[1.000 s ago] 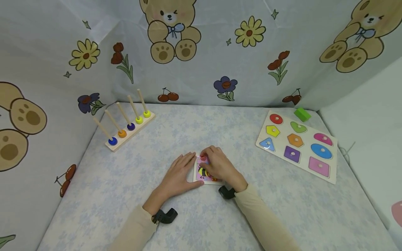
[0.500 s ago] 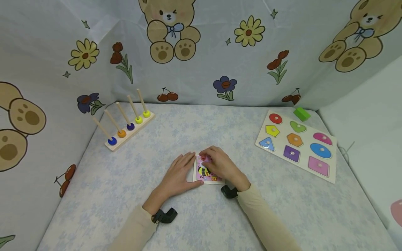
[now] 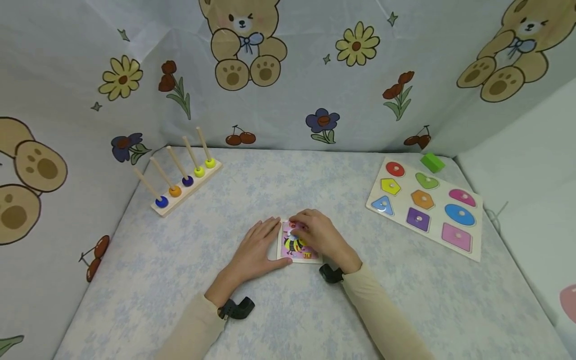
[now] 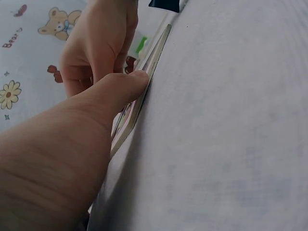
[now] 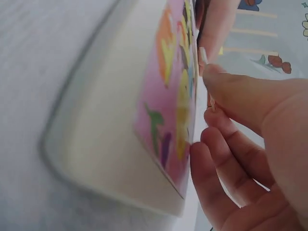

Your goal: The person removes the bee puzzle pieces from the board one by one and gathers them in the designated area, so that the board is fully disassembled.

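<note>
A small jigsaw board [image 3: 286,259] with a pink bee picture lies flat at the middle of the table. My left hand [image 3: 256,250] rests along its left side with straight fingers, the thumb [image 4: 134,79] touching the near edge. Over the board's upper right part, my right hand [image 3: 319,235] pinches a thin puzzle piece [image 5: 213,103] between thumb and finger. That piece shows edge-on in the right wrist view, so its printed side is hidden. The right hand covers part of the bee picture [image 5: 163,120].
A wooden peg stand [image 3: 186,190] with coloured beads is at the back left. On the right lies a shape puzzle board [image 3: 436,232] with knobbed pieces, and a green block [image 3: 433,163] sits just behind it. A patterned cloth [image 3: 279,120] hangs behind the table.
My right hand has shifted slightly to the right over the board, uncovering more of the bee picture. The left hand stays in place.
</note>
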`<state>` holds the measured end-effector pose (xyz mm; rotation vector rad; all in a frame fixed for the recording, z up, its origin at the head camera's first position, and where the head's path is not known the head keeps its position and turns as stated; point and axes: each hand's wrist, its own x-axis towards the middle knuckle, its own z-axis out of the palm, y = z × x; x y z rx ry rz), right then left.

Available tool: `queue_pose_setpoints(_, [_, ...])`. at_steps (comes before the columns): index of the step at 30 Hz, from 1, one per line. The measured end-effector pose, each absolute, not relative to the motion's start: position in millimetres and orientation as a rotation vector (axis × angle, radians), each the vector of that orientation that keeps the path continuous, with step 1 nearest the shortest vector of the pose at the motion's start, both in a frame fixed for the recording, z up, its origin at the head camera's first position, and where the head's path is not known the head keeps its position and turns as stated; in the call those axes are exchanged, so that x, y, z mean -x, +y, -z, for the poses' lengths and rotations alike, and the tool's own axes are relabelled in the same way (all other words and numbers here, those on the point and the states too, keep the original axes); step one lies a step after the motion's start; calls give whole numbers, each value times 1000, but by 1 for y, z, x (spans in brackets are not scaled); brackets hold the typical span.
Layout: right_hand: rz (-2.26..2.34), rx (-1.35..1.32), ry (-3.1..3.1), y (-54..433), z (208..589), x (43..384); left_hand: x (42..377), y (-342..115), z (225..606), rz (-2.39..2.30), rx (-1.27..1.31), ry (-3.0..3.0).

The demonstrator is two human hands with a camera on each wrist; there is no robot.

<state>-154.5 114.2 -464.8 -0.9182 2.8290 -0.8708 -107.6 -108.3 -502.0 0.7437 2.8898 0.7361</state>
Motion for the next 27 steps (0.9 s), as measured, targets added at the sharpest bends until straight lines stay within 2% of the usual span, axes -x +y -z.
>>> queue_pose_setpoints(27, [939, 759, 2853, 189, 454, 144, 109, -106, 502, -733, -704, 2864])
